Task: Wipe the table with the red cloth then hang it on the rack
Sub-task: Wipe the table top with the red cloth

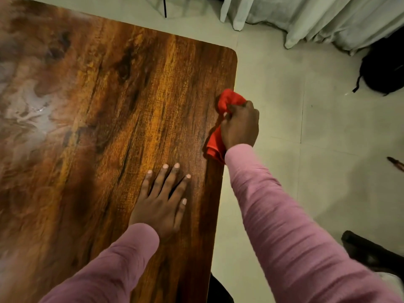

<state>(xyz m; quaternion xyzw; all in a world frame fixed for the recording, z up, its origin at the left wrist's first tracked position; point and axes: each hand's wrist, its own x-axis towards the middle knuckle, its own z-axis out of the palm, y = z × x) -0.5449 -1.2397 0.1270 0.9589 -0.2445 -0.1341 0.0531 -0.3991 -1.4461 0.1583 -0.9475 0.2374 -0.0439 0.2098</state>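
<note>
The red cloth (220, 127) was held bunched in the right hand (239, 125), fingers clamped round it, at the bench's (109, 95) right edge; the left hand (162, 200) was laid flat nearby, fingers spread.

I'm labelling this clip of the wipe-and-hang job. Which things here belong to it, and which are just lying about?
Job:
cloth, gripped by the right hand
table
left hand, flat on the table

Lying about:
black bag on the floor
curtain
</note>
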